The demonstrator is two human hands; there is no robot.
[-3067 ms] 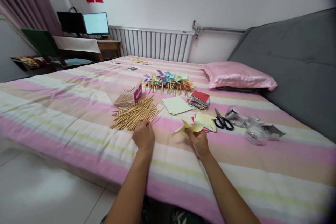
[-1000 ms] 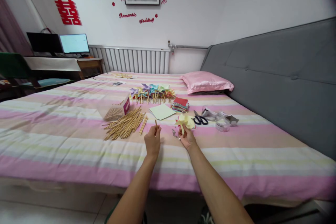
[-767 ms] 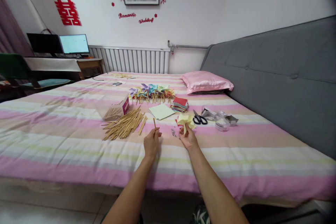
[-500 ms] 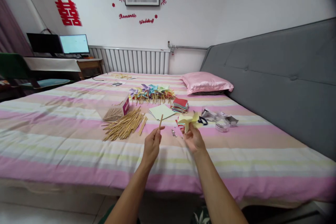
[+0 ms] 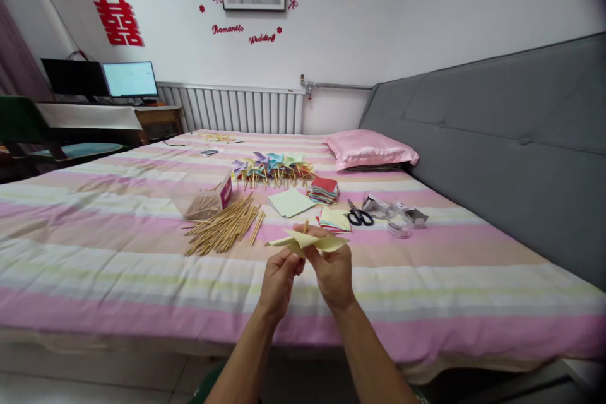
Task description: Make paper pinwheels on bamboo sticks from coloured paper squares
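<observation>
Both my hands are raised close together above the striped bed (image 5: 118,246). My right hand (image 5: 334,274) grips a folded yellow paper pinwheel (image 5: 307,242), held almost flat. My left hand (image 5: 279,281) holds a thin wooden stick (image 5: 305,226) whose tip shows just above the paper. The two hands touch at the fingertips under the pinwheel.
A pile of wooden sticks (image 5: 225,227) and a clear box of sticks (image 5: 208,199) lie left of my hands. Beyond are finished coloured pinwheels (image 5: 272,167), paper squares (image 5: 324,189), black scissors (image 5: 360,216), tape rolls (image 5: 400,221), a pink pillow (image 5: 369,148) and a grey headboard (image 5: 497,126).
My left hand picked one stick from the pile. Both hands then lifted off the bed and came together, bringing the stick up to the yellow pinwheel.
</observation>
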